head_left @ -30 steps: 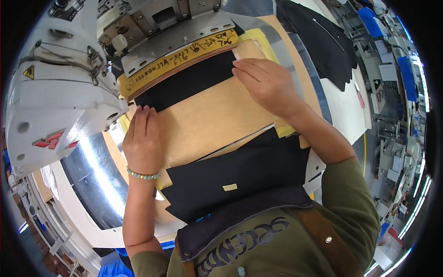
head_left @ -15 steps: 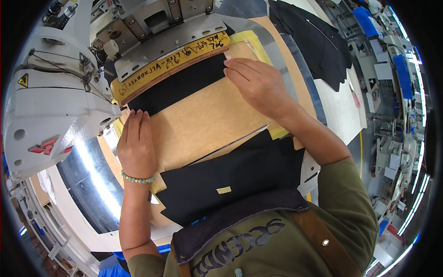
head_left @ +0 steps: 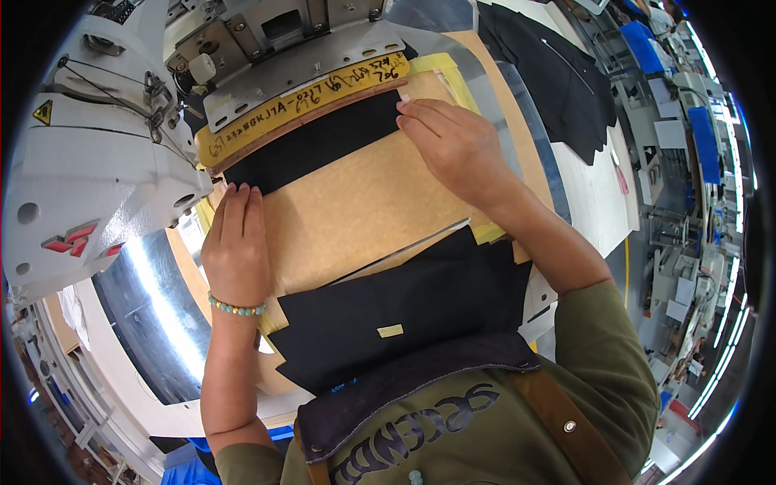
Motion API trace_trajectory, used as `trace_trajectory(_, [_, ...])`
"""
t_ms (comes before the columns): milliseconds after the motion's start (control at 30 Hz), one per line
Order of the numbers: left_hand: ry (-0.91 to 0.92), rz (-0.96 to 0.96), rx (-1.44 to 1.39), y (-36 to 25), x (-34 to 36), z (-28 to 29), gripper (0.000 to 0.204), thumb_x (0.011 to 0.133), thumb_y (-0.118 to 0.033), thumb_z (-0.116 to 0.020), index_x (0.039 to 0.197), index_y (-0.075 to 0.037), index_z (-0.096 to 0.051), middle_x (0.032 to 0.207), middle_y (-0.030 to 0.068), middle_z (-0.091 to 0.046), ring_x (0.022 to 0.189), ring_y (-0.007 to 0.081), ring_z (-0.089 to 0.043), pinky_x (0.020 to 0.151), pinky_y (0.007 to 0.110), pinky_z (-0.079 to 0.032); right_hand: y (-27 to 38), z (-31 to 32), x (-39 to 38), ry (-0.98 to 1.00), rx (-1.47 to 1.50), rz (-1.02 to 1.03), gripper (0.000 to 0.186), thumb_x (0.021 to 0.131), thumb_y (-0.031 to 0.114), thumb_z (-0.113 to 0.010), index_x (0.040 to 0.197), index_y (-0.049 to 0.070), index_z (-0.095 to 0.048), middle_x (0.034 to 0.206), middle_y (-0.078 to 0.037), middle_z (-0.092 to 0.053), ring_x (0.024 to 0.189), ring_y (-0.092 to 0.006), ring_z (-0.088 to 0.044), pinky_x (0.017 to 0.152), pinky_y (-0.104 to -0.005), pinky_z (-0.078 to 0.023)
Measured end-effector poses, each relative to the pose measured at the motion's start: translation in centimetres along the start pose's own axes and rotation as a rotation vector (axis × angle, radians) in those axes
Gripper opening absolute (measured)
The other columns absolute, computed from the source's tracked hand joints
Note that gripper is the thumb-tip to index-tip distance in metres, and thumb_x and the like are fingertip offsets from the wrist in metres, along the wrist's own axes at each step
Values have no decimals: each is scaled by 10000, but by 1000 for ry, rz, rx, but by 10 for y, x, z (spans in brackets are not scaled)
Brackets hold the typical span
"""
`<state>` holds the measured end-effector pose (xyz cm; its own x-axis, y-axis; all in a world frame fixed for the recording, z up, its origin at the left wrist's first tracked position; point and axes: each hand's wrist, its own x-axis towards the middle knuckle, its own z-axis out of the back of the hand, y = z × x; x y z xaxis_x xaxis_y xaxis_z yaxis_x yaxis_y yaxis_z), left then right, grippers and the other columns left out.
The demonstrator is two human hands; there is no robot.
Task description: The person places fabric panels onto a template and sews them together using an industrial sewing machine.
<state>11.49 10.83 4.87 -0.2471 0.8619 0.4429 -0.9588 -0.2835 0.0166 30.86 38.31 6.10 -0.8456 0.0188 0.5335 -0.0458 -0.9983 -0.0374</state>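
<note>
The left hand (head_left: 234, 255) lies palm down, its extended fingers side by side and their tips resting at the near left corner of a black fabric strip (head_left: 323, 141); it presses from above, with nothing clasped. The right hand (head_left: 453, 149) is at the strip's far right end, fingers bent and drawn together, tips pointing left beside a small pale piece (head_left: 404, 99). Whether these fingertips pinch that piece or the fabric edge, or merely press down, I cannot tell.

The strip lies flat and slantwise between the two hands, its right end farther from the body, on a tan board (head_left: 356, 210). Its far edge runs along a curved yellow plate (head_left: 299, 101) with handwriting on it, mounted under a perforated metal bracket (head_left: 311, 71).

The left forearm rises almost straight from the lower edge, the wrist ringed by a beaded bracelet (head_left: 236, 306). The right forearm slants in from the lower right, its elbow out to the side.

Nearer the body, black fabric panels (head_left: 420, 287) lie across the near side of the board, a short yellow tape piece (head_left: 390, 331) on top. A white machine head (head_left: 89, 178) stands left of the strip. Farther right, more black fabric pieces (head_left: 550, 81) lie on a pale tabletop (head_left: 594, 186).
</note>
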Motion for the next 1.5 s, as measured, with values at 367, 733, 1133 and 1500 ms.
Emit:
trace_trajectory(367, [-16, -26, -12, 2, -1, -1, 327, 859, 12, -668, 1177, 47, -736, 1221, 178, -730, 1189, 367, -727, 963, 417, -634, 1, -1, -2, 18, 9, -20, 193, 874, 54, -685, 1052, -8, -723, 1150, -108, -753, 1106, -254, -728, 869, -345, -615])
trace_trajectory(733, [-31, -9, -8, 2, 0, -4, 326, 837, 13, -688, 1158, 42, -735, 1190, 167, -733, 1172, 342, -732, 953, 400, -639, 0, -1, 1, 40, 16, -7, 195, 858, 49, -690, 1046, 1, -715, 1143, -97, -746, 1114, -255, -729, 848, -344, -613])
trace_trajectory(1133, [4, 15, -19, 0, 4, 4, 291, 840, -7, -719, 1128, 35, -740, 1166, 158, -734, 1151, 335, -735, 942, 390, -642, -1, 6, 2, 15, -1, 10, 162, 855, 37, -705, 1012, 9, -731, 1162, -96, -748, 1076, -253, -735, 836, -349, -612])
trace_trajectory(1500, [413, 139, -705, -54, -14, 85, 308, 804, -55, -862, 1088, 17, -766, 1056, 146, -726, 964, 341, -702, 840, 420, -575, 46, 84, -15, 367, 819, -177, 212, 859, 86, -845, 1053, 30, -780, 1070, -88, -787, 1034, -315, -742, 847, -407, -597])
